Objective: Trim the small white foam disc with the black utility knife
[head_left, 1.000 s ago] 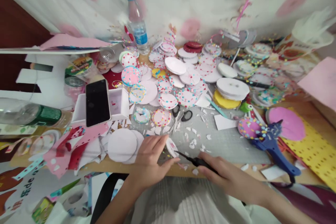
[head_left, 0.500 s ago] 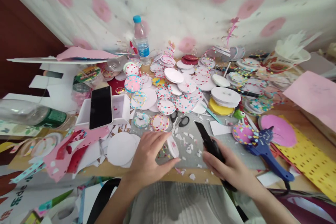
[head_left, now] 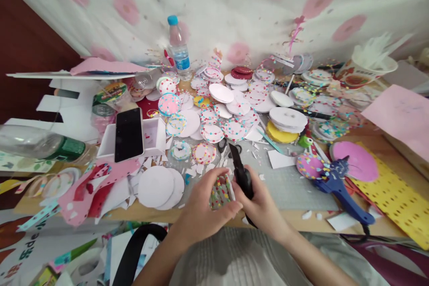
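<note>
While knife (head_left: 243, 179) aslant (black), phone (head_left: 129, 135) across white box (head_left: 157, 149).

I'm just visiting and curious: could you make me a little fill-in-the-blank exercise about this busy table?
1. The cutter knife in the person's right hand is ____ in colour.
2. The bottle standing at the back has a ____ cap.
3. The yellow disc lies ____ the stacked white discs.
4. The box under the phone is ____.

Missing words: black; blue; under; white.
</note>
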The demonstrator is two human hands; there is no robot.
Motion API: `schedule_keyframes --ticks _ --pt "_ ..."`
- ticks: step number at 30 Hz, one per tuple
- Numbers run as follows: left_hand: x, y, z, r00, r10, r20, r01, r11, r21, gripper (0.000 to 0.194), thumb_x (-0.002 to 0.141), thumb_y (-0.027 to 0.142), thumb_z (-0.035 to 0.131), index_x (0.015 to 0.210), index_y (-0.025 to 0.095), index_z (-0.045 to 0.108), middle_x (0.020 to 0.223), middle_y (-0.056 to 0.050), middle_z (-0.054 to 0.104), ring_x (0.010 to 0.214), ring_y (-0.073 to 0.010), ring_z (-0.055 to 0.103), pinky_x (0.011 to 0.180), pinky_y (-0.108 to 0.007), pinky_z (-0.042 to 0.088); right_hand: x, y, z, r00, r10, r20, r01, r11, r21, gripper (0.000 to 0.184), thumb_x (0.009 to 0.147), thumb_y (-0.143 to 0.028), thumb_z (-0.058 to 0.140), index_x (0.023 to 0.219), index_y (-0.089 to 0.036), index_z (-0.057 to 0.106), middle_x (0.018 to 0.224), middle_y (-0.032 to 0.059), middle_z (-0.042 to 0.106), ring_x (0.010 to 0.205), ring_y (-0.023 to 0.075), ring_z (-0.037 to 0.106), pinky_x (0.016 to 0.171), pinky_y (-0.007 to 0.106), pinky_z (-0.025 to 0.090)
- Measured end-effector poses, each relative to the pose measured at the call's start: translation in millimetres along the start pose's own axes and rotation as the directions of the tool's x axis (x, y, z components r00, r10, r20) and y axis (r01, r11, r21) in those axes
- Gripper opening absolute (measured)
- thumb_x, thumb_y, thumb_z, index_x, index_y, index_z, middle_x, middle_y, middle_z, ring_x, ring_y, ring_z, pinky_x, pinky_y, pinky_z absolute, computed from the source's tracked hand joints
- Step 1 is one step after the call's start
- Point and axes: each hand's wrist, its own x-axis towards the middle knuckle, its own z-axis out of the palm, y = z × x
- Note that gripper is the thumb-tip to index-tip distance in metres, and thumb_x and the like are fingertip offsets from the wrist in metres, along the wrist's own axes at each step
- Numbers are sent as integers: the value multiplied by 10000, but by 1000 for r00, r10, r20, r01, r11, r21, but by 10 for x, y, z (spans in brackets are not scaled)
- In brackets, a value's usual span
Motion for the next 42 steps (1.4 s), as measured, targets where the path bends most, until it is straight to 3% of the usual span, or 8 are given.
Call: schedule_keyframes --ticks 5,16,22,28,31,35,38,42 --pt "62 98 1 974 -197 110 214 961 -174 279 882 395 501 1064 203 591 859 -21 653 812 -198 634 735 -312 527 10 14 63 998 42 44 -44 998 48 147 936 -367 509 895 -239 450 677 -52 511 615 131 504 583 242 454" --pt "7 -94 58 993 -65 96 83 975 -208 321 972 309 347 1131 180 595 859 -21 642 791 -170 592 775 -289 480 6 109 99 977 140 163 -161 979 122 126 948 -343 489 945 -252 402 598 -105 479 427 108 516 433 221 428" --pt "16 -203 112 998 -54 40 59 985 -160 380 982 315 306 1189 174 591 1056 -88 672 1017 -223 617 952 -378 473 49 110 115 967 167 193 -188 978 93 154 938 -369 499 943 -251 400 597 -104 491 421 111 520 435 228 429" --pt "6 -268 7 983 -169 70 183 895 -406 356 927 395 482 1225 208 529 1127 -90 682 936 -216 666 818 -350 543 -37 55 -74 962 228 151 -245 964 105 285 969 -525 401 903 -248 407 607 -86 447 455 104 448 435 220 394" --pt "-23 -280 -64 993 -118 -21 92 867 -490 525 792 388 706 1230 225 467 1254 -122 621 1073 -233 643 869 -331 534 -189 -11 -263 967 230 112 -224 973 -60 326 989 -523 329 971 -237 485 708 -17 582 587 149 575 545 252 474" --pt "-63 -294 -97 987 -42 -155 -35 884 -467 641 717 356 802 1234 230 444 1283 -138 597 1146 -246 613 918 -347 521 -349 -148 -401 937 187 294 -86 942 -324 278 1009 -425 344 1100 -251 541 885 34 692 814 199 673 693 288 502" --pt "-78 -295 -81 977 -5 -213 -83 912 -401 667 684 388 830 1211 217 457 1268 -148 602 1144 -264 614 919 -369 523 -387 -229 -408 892 199 406 -41 930 -366 229 1022 -366 348 1087 -263 541 921 17 701 814 176 678 700 272 493" --pt "-86 -315 -46 957 65 -283 -169 917 -361 651 658 384 854 1161 212 478 1251 -146 605 1132 -268 626 921 -381 524 -401 -243 -408 890 189 414 -5 913 -407 230 1021 -347 358 1148 -258 528 910 10 715 793 173 691 694 275 499"
